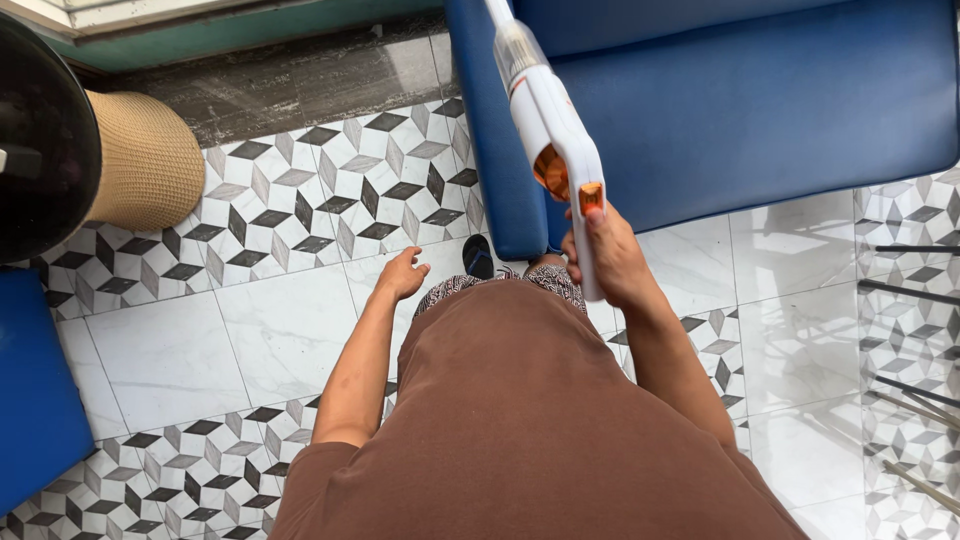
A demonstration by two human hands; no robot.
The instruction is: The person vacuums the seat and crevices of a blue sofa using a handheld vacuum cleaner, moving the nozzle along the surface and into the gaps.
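Observation:
My right hand [610, 255] grips the handle of a white cordless vacuum cleaner [545, 115] with orange parts; its thumb rests near the orange button. The vacuum's body points away from me, up over the blue sofa [760, 110]. My left hand [402, 275] hangs free at my side above the tiled floor, fingers loosely apart and holding nothing. A brown garment covers my body below, and a dark slipper tip [478, 256] shows by the sofa's corner.
A woven beige pouf [150, 165] stands at the left beside a round black object [40, 140]. Another blue cushion [30, 390] sits at the left edge. Thin metal rods [910, 290] lie at the right. The floor [290, 330] is patterned and white tile.

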